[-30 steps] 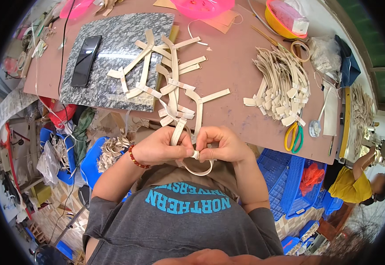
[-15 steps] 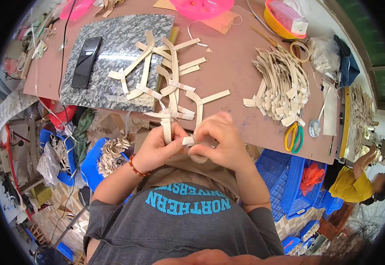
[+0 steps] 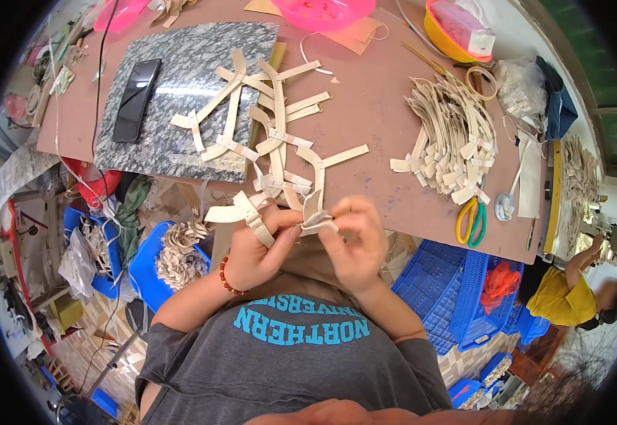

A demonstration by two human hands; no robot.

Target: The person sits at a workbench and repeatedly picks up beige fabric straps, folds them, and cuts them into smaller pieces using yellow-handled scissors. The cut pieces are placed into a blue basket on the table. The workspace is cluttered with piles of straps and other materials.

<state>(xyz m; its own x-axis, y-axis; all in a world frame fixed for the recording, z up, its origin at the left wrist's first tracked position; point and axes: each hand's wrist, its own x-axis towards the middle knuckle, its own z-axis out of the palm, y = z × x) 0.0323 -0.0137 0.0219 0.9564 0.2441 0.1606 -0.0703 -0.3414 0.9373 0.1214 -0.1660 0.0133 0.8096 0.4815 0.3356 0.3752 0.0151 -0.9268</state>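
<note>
two hands meet just off the near edge of the table, above the person's grey shirt. left hand (image 3: 255, 248), a red bead bracelet (image 3: 225, 276) on its wrist, is curled around a pale strip piece (image 3: 241, 211) that juts out leftward between its fingers, and its thumb reaches across to a small folded pale strip (image 3: 315, 212). right hand (image 3: 356, 241) pinches that same folded strip from the other side, fingertips bent in tight; the strip stands up between the two hands, right at the table's edge.

below left of the hands a blue bin (image 3: 154, 255) holds a heap of finished folded pieces, and a blue slatted crate (image 3: 450, 290) sits lower right.

on the brown table (image 3: 372, 113) just beyond the hands lie loose bent strips (image 3: 280, 134), some spilling onto a grey stone slab (image 3: 181, 78) that also carries a black phone (image 3: 137, 99). to the right is a thick stack of strips (image 3: 450, 142), with yellow-and-green scissors (image 3: 471, 219) near it at the table's edge. farthest off stand a pink bowl (image 3: 322, 10) and a yellow bowl (image 3: 446, 39). another person in a yellow top (image 3: 556, 297) sits at far right.
</note>
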